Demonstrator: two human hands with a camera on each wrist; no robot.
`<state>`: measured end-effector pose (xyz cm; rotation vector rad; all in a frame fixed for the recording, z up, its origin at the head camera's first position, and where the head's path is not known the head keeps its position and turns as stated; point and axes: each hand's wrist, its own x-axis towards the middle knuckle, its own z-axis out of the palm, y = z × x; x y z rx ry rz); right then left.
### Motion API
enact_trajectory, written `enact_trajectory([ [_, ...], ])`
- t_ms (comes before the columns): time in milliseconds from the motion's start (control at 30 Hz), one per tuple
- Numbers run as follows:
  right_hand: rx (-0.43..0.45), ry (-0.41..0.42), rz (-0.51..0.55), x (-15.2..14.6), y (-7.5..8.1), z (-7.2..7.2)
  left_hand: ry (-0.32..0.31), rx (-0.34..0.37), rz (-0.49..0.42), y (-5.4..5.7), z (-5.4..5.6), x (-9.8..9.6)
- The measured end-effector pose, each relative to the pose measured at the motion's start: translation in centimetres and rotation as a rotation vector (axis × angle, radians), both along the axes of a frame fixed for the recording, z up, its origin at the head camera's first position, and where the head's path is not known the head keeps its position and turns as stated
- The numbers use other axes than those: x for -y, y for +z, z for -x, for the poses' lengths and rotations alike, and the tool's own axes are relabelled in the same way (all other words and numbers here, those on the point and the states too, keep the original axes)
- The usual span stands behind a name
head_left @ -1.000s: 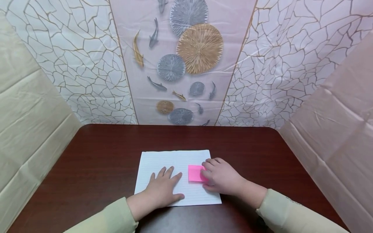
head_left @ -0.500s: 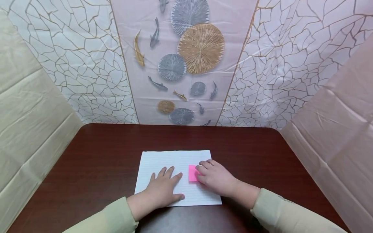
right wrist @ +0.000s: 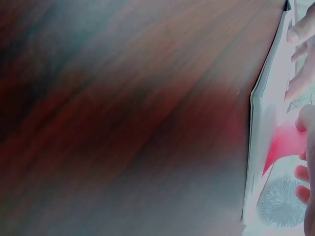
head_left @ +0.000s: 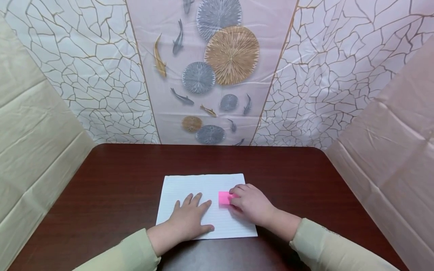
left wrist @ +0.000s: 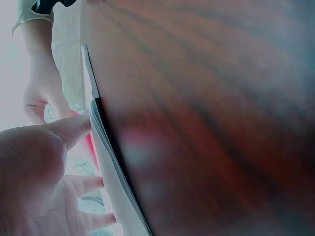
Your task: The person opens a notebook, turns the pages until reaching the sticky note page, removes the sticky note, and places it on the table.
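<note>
A lined white notebook (head_left: 210, 182) lies spread on the table. My left hand (head_left: 188, 218) rests on its left part with the fingers spread. On the right-hand page a pink sticky note (head_left: 223, 197) is pinched at its right side by my right hand (head_left: 252, 205). In the right wrist view the sticky note (right wrist: 285, 143) curves up from the page between thumb and fingers, its other end still touching the paper. My right fingers cover part of the note in the head view. The left wrist view shows my left fingertips on the page.
The dark brown table (head_left: 118, 195) surrounds the notebook. A patterned curtain (head_left: 210, 75) hangs behind the table, and pale cloth walls (head_left: 390, 150) stand close on both sides.
My right hand has moved left over the sticky note and now lifts its near edge, so less of the pink shows. The left hand stays in place.
</note>
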<state>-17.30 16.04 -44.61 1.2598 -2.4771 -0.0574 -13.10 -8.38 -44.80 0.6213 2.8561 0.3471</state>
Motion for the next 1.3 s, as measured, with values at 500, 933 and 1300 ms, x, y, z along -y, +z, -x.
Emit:
enact_trajectory([
  [500,0.118,-0.084,0.266,-1.0,-1.3,0.0,-0.006,0.003,0.012,0.3,0.0,-0.2],
  [933,0.261,-0.209,0.403,-1.8,-1.0,0.1,-0.008,0.001,0.014,0.4,0.2,-0.2],
  [1300,0.426,-0.393,0.606,-2.5,-0.9,0.0,-0.016,-0.006,0.018,0.5,0.2,-0.2],
])
